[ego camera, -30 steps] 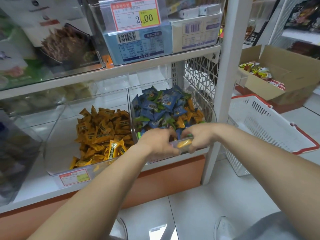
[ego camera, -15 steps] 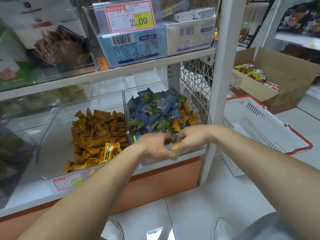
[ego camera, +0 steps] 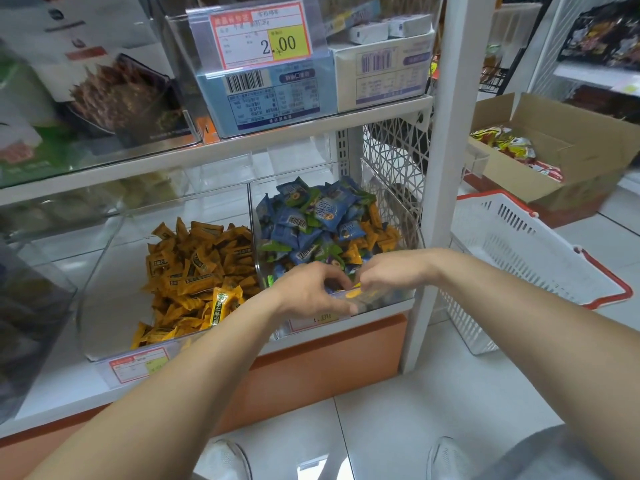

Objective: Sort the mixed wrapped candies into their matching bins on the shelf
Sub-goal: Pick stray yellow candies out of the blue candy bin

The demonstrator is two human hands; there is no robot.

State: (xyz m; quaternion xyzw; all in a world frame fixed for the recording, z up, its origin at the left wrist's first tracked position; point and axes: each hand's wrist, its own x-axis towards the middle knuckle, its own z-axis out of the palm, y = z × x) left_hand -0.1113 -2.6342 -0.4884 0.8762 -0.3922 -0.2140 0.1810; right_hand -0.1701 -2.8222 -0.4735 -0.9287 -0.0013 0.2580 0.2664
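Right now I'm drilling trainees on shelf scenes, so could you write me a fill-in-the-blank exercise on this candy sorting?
1. The bin on the ___ holds no blue candies.
2. The left hand and right hand are both at the front of the mixed bin, which holds orange, green and ___ candies.
3. The price tag above the bins reads ___.
4. The white basket has a ___ rim.
Missing words: left; blue; 2.00; red.
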